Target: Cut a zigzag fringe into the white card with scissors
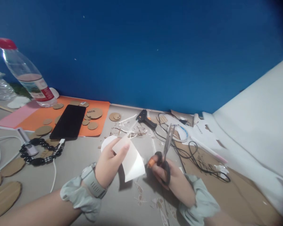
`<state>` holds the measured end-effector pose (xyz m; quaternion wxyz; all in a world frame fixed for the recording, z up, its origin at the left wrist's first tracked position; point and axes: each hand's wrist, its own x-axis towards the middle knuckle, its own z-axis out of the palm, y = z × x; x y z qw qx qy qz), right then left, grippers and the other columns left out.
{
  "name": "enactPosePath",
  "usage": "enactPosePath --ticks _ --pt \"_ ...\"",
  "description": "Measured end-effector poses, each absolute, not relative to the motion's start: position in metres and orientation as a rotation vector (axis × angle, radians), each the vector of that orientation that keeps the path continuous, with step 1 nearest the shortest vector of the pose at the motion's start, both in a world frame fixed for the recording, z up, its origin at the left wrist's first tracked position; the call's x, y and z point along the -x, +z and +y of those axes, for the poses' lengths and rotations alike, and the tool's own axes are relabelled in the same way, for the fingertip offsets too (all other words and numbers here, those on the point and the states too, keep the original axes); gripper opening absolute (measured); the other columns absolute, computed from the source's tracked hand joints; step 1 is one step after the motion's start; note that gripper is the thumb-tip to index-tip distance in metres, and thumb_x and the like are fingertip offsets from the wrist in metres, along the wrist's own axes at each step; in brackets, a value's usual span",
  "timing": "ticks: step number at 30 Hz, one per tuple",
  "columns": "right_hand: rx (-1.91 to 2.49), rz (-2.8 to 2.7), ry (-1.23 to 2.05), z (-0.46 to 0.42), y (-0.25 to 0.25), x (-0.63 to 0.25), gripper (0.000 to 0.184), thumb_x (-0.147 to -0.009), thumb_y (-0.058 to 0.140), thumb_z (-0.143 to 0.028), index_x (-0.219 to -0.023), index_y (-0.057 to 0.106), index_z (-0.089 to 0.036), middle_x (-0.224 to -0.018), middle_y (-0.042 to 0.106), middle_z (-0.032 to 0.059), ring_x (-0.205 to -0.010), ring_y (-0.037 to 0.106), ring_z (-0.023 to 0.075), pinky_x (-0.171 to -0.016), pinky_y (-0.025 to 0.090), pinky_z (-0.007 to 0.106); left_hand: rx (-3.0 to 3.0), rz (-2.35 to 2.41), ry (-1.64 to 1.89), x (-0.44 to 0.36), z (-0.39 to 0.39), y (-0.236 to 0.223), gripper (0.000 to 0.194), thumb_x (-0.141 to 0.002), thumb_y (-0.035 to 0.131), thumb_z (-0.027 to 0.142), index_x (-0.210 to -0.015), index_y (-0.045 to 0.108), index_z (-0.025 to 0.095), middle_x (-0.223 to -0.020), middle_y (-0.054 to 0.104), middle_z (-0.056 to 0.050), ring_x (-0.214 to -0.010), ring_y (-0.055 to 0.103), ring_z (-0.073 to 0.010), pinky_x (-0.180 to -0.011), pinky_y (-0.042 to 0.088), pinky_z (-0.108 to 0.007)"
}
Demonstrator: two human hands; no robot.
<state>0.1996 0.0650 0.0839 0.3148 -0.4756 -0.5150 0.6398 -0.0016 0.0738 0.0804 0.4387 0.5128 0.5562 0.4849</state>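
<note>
My left hand (112, 160) pinches a piece of white paper (132, 161) between thumb and fingers, above the middle of the table. The paper curls down toward the right, and a rounded white edge shows behind my fingers. In my right hand (173, 179) is a pair of scissors (167, 150), its handles around my fingers and its blades pointing up and slightly apart. An orange band or wrap (152, 162) shows at one fingertip. The scissors and the paper do not touch. Small paper cut-outs (159, 204) lie on the table below my hands.
A black glue gun (146, 120) lies behind the paper, its cable running right. At left are a phone (69, 121) on an orange sheet (101, 117), cardboard discs (94, 113), a beaded bracelet (39, 160) and a plastic bottle (30, 75). A blue wall (141, 56) stands behind.
</note>
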Motion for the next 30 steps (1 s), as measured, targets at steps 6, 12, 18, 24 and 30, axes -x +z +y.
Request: enactPosePath --ticks 6,12,18,24,30 --pt "1.233 -1.384 1.695 0.066 0.083 -0.199 0.041 -0.077 0.063 -0.055 -0.08 0.055 -0.015 -0.048 0.036 -0.0089 -0.039 0.028 0.0046 -0.034 0.018 0.016 -1.461 1.258 0.989 -0.003 0.071 0.086 0.025 -0.087 0.048 0.036 -0.09 0.065 0.017 -0.081 0.067 -0.003 -0.074 0.06 -0.0186 -0.067 0.047 -0.027" --pt "1.133 -1.348 1.758 0.066 0.084 -0.198 0.052 -0.076 0.054 -0.066 -0.083 0.055 -0.015 -0.046 0.038 -0.0086 -0.036 0.026 0.0045 -0.033 0.019 0.016 -1.507 1.236 0.907 -0.003 0.068 0.082 0.035 -0.089 0.041 0.041 -0.071 0.059 0.017 -0.067 0.057 0.0 -0.063 0.051 -0.0142 -0.058 0.042 -0.023" --pt "1.059 -1.601 1.83 0.068 0.092 -0.202 0.056 -0.078 0.047 -0.069 -0.086 0.058 -0.015 -0.052 0.048 -0.0044 -0.036 0.033 0.0065 -0.034 0.025 0.018 -1.408 1.237 0.972 -0.001 0.066 0.081 0.041 -0.09 0.038 0.047 -0.066 0.055 0.018 -0.064 0.054 0.001 -0.06 0.048 -0.0133 -0.055 0.041 -0.023" --pt "1.082 -1.81 1.876 0.071 0.1 -0.207 0.057 -0.078 0.047 -0.07 -0.089 0.064 -0.016 -0.062 0.057 0.0016 -0.046 0.045 0.0101 -0.041 0.035 0.021 -1.454 1.244 1.048 -0.001 0.068 0.081 0.031 -0.09 0.042 0.041 -0.08 0.062 0.018 -0.075 0.063 -0.001 -0.069 0.055 -0.0146 -0.063 0.045 -0.022" --pt "0.96 -1.655 1.914 0.07 0.084 -0.208 0.059 -0.077 0.047 -0.071 -0.092 0.058 -0.015 -0.063 0.058 0.0016 -0.039 0.038 0.0066 -0.036 0.031 0.019 -1.311 1.192 1.047 -0.003 0.069 0.081 0.018 -0.086 0.051 0.037 -0.088 0.055 0.02 -0.075 0.063 0.001 -0.059 0.056 -0.0124 -0.05 0.044 -0.02"
